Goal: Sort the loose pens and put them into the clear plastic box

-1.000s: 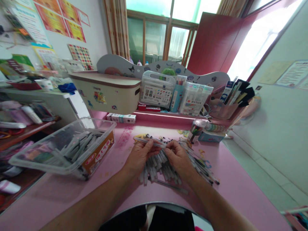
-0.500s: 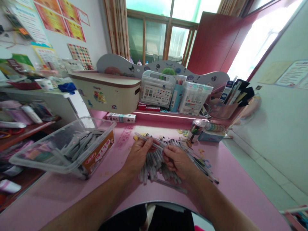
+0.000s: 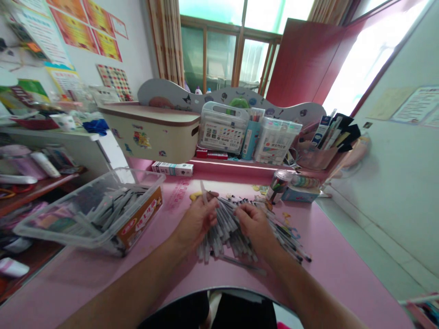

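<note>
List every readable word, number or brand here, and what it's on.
Nothing reads with certainty:
Brown panel: white characters, blurred
Marker case: characters, too blurred
Handled case: print too small
Small white box: blurred
Pink desk: red characters, blurred
Wall posters, wall notice: unreadable

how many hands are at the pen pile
2: the left hand, at the left side of the pen pile, holding a clear tube; the right hand, over its right part. No others show.
</note>
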`<state>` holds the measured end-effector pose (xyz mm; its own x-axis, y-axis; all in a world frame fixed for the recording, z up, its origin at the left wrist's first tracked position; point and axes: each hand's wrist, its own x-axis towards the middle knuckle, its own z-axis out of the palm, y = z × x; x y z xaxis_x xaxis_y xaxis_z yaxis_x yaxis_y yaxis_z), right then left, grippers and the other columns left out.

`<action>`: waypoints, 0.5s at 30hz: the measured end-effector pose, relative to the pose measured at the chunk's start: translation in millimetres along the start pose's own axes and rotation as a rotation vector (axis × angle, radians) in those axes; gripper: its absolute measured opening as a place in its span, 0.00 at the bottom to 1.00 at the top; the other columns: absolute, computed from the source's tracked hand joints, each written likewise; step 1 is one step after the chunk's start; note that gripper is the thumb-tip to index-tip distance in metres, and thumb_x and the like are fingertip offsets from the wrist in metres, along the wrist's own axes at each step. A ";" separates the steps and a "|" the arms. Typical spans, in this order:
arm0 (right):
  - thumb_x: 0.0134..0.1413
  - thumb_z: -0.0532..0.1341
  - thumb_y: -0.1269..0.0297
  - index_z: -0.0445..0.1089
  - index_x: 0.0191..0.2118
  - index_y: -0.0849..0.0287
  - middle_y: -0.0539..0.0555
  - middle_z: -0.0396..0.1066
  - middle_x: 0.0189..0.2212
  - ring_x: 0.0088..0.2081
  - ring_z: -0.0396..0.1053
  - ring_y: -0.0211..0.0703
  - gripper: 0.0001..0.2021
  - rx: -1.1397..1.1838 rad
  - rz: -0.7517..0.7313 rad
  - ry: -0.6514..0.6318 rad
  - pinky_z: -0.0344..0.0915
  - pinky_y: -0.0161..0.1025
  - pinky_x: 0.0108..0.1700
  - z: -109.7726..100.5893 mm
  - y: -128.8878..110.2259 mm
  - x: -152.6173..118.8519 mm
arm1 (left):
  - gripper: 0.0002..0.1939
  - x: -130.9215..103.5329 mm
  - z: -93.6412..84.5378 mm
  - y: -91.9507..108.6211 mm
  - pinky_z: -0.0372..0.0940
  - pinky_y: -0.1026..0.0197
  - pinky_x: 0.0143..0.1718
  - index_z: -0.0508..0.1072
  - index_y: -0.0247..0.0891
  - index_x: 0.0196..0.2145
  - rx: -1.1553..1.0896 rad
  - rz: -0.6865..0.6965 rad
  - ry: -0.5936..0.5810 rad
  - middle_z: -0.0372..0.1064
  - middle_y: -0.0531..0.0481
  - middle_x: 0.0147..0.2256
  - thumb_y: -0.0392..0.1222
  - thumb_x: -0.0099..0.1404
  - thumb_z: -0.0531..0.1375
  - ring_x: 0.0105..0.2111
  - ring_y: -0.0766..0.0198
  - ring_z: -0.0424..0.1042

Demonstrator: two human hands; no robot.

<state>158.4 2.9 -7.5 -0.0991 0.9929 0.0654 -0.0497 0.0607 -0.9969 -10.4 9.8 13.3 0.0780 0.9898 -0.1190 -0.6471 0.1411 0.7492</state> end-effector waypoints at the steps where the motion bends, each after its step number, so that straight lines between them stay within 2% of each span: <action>1: 0.54 0.63 0.57 0.70 0.28 0.59 0.44 0.57 0.19 0.20 0.50 0.32 0.11 -0.083 -0.033 -0.038 0.47 0.32 0.21 1.6 0.0 -2.1 | 0.06 -4.1 3.9 -6.2 0.57 0.73 0.17 0.74 0.34 0.37 0.029 -0.048 -0.015 0.68 0.54 0.28 0.36 0.61 0.66 0.19 0.75 0.61; 2: 0.54 0.63 0.57 0.71 0.29 0.59 0.44 0.57 0.19 0.20 0.51 0.33 0.10 -0.134 -0.044 -0.093 0.48 0.32 0.22 2.9 -0.2 -4.0 | 0.05 -7.5 7.3 -10.7 0.59 0.72 0.18 0.74 0.34 0.33 0.036 -0.077 -0.011 0.68 0.53 0.28 0.38 0.63 0.64 0.20 0.74 0.63; 4: 0.57 0.58 0.58 0.72 0.33 0.58 0.43 0.53 0.18 0.20 0.50 0.35 0.10 -0.123 -0.025 -0.142 0.47 0.34 0.22 4.1 -0.4 -6.5 | 0.14 -11.1 11.4 -14.3 0.65 0.70 0.23 0.70 0.34 0.24 0.003 -0.097 0.031 0.68 0.51 0.28 0.39 0.68 0.59 0.23 0.71 0.67; 6: 0.58 0.53 0.61 0.71 0.37 0.57 0.43 0.50 0.17 0.19 0.49 0.37 0.11 -0.092 -0.044 -0.092 0.48 0.35 0.22 3.6 -0.1 -7.2 | 0.20 -11.1 11.7 -12.6 0.71 0.66 0.30 0.66 0.35 0.21 -0.051 -0.132 0.054 0.71 0.47 0.29 0.39 0.72 0.54 0.28 0.67 0.72; 8: 0.59 0.51 0.63 0.69 0.41 0.56 0.44 0.56 0.21 0.23 0.55 0.39 0.10 -0.164 -0.167 0.032 0.54 0.36 0.26 2.7 0.6 -7.1 | 0.19 -9.2 9.6 -9.7 0.74 0.60 0.37 0.68 0.34 0.22 -0.095 -0.219 0.052 0.75 0.43 0.34 0.36 0.72 0.52 0.34 0.62 0.77; 11: 0.62 0.52 0.66 0.65 0.45 0.56 0.50 0.66 0.33 0.34 0.65 0.43 0.09 -0.372 -0.413 0.166 0.63 0.39 0.39 3.7 1.5 -8.4 | 0.12 -7.5 6.9 -9.8 0.75 0.56 0.44 0.75 0.31 0.32 -0.124 -0.380 0.005 0.78 0.39 0.40 0.31 0.70 0.53 0.41 0.56 0.79; 13: 0.63 0.50 0.69 0.64 0.45 0.56 0.53 0.67 0.36 0.38 0.66 0.44 0.09 -0.491 -0.513 0.146 0.64 0.41 0.43 6.2 1.9 -10.3 | 0.11 -8.2 7.3 -12.7 0.75 0.58 0.42 0.76 0.28 0.38 -0.137 -0.467 -0.039 0.78 0.38 0.37 0.30 0.70 0.53 0.39 0.57 0.80; 15: 0.63 0.49 0.72 0.64 0.42 0.57 0.54 0.67 0.37 0.39 0.66 0.45 0.09 -0.611 -0.590 0.052 0.64 0.42 0.43 9.0 2.0 -12.3 | 0.12 -9.8 9.2 -15.5 0.75 0.60 0.37 0.76 0.27 0.38 -0.168 -0.526 -0.049 0.77 0.41 0.30 0.30 0.70 0.52 0.31 0.60 0.79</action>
<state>150.6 -10.1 -9.8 -0.1791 0.7837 0.5947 0.4682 0.5996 -0.6491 5.9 -1.9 8.9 0.4556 0.7871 -0.4159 -0.6235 0.6156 0.4820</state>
